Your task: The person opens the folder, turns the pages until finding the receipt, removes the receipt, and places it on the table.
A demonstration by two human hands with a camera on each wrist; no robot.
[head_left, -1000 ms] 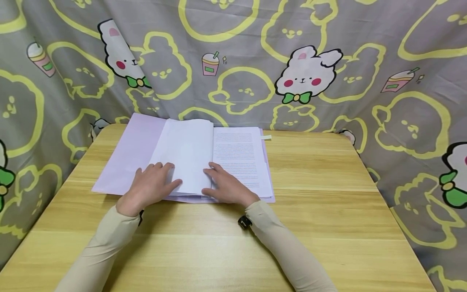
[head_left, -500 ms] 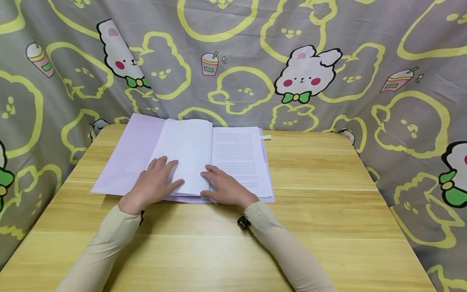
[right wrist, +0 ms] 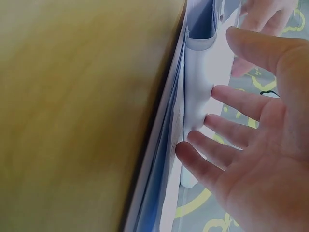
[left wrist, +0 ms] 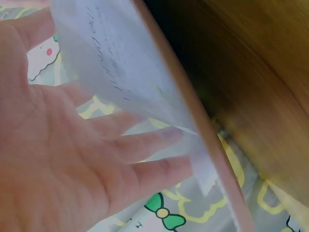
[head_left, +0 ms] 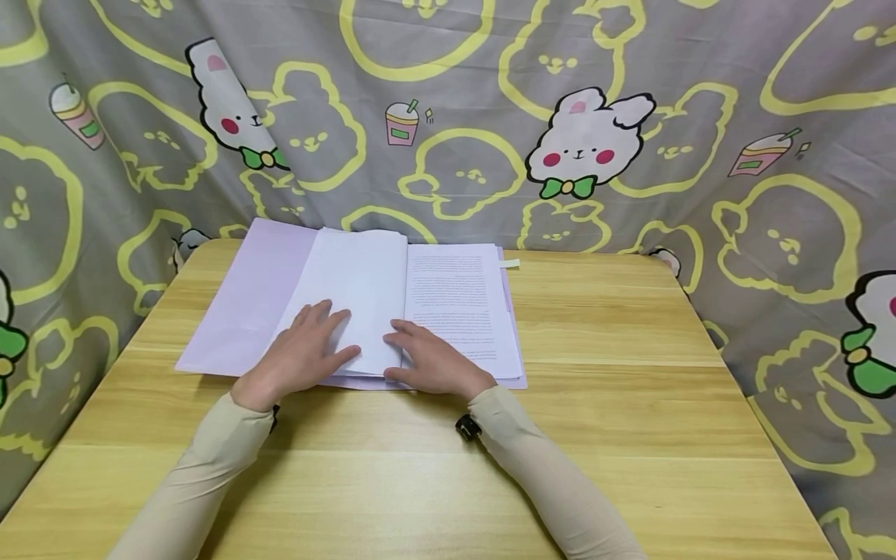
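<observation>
A light purple folder (head_left: 234, 307) lies open at the back of the table, with sheets of paper inside. Its left-hand sheet (head_left: 364, 268) is blank and folded over, forming a rounded edge near the middle. On the right lies a printed page (head_left: 448, 280) with lines of text. My left hand (head_left: 297, 362) rests on the lower part of the blank sheet, fingers spread. My right hand (head_left: 437, 359) touches the fold of that sheet with nearly straight fingers. In the right wrist view the fingertips press the fold (right wrist: 198, 92), which looks hollow at its end.
The wooden table (head_left: 595, 451) runs under the folder. A pale tab (head_left: 511, 264) sticks out at the folder's right edge. Behind the table hangs a grey curtain (head_left: 476, 93) with rabbit and drink prints. A small black device (head_left: 467, 426) is worn at the right wrist.
My left hand has slid a little to the right over the blank sheet. My right hand has shifted slightly left along the fold. The folder stays in place.
</observation>
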